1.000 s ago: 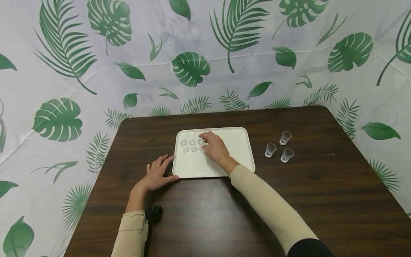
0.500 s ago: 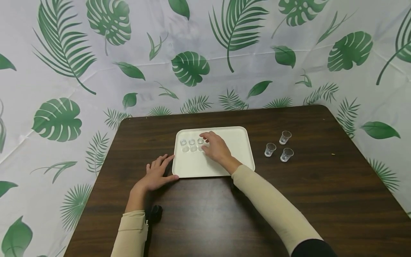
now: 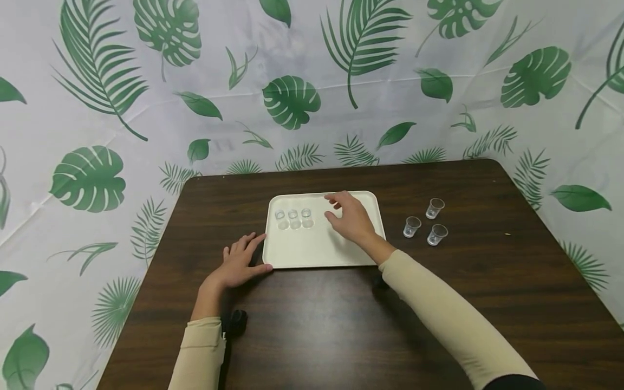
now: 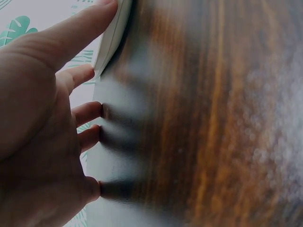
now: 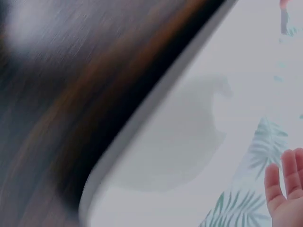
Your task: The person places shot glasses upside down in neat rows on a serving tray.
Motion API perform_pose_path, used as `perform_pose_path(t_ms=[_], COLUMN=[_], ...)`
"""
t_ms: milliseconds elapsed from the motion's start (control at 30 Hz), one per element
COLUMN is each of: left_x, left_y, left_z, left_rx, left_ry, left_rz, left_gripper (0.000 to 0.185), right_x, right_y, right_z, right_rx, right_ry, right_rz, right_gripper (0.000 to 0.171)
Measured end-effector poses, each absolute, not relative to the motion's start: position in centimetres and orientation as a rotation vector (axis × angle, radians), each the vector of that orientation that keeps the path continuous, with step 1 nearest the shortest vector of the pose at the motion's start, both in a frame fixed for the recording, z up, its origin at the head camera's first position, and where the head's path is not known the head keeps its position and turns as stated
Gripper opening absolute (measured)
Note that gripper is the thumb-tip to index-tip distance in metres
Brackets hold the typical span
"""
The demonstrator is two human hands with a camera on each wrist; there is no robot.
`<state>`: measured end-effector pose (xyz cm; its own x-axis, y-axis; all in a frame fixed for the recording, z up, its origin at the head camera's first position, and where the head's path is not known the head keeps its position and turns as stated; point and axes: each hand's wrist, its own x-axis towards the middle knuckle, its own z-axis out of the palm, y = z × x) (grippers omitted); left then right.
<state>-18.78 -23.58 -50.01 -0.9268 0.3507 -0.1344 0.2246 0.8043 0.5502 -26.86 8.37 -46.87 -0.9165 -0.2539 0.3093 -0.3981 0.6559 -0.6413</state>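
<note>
Right hand [image 3: 355, 219] over the right half of the white tray [image 3: 302, 249], frame centre; fingers released, loosely curved, thumb apart from index; three clear cups [image 3: 293, 215] in a row on the tray's upper left, left of that hand and apart from it; left hand [image 3: 236, 265] at the tray's lower-left corner, fingers spread and released, thumb and index touching its edge, other fingertips on the dark worktop [image 3: 312, 336]; three more clear cups [image 3: 411, 227] upright on the worktop, right of frame centre.
</note>
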Motion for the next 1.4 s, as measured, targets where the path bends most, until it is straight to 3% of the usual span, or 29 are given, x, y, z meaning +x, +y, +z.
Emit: perform_pose_path(t_ms=[567, 1000, 1233, 1400], left_x=[-18.5, -18.4, -18.3, -18.4], left_y=[-23.5, -23.5, -23.5, -23.5], left_z=[-49.7, -49.5, -49.6, -49.7], left_rx=[0.463, 0.464, 0.464, 0.460], left_ry=[2.763, 2.765, 2.769, 2.768], left_rz=[0.821, 0.824, 0.810, 0.808], left_gripper=[0.087, 0.087, 0.086, 0.086], right_x=[-26.6, -25.2, -25.0, -25.3], right_y=[22.5, 31.1, 32.6, 32.4], right_z=[-43.6, -46.2, -48.1, -48.5], right_rx=[0.082, -0.339, -0.250, -0.143], right_ry=[-2.402, -2.577, -2.800, -2.876], right_rz=[1.099, 1.112, 1.243, 1.222], right_gripper=[0.027, 0.037, 0.057, 0.060])
